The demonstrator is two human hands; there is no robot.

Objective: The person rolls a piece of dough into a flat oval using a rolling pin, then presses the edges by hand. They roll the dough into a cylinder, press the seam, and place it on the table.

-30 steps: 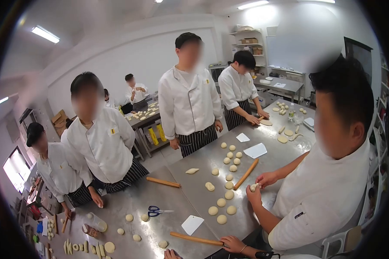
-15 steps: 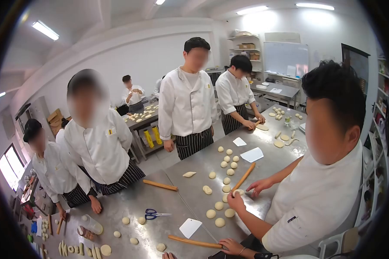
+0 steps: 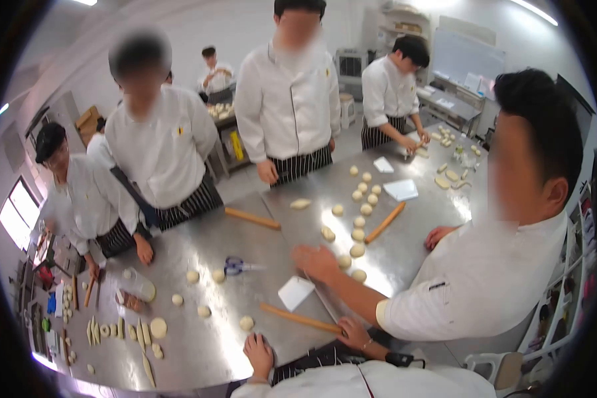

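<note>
My left hand (image 3: 259,355) rests at the near table edge, fingers stretched forward and holding nothing. Just beyond its fingertips sits a dough ball (image 3: 247,323). At my right, my right hand (image 3: 355,333) has its fingers on the near end of a wooden rolling pin (image 3: 298,317), which lies slanted on the steel table (image 3: 212,351). A white dough scraper (image 3: 296,292) lies behind the pin. Farther off are blue-handled scissors (image 3: 235,266), beside another dough ball (image 3: 218,275).
A co-worker at my right stretches a hand (image 3: 318,264) over several dough balls (image 3: 358,235). A second rolling pin (image 3: 386,222) and another (image 3: 253,219) lie beyond. Shaped dough pieces (image 3: 142,335) and a plastic bottle (image 3: 138,285) are at the left. People stand across the table.
The view has tilted downward, showing more of my hands. The co-worker at right has let go of a rolling pin and moved a hand leftward over the table.
</note>
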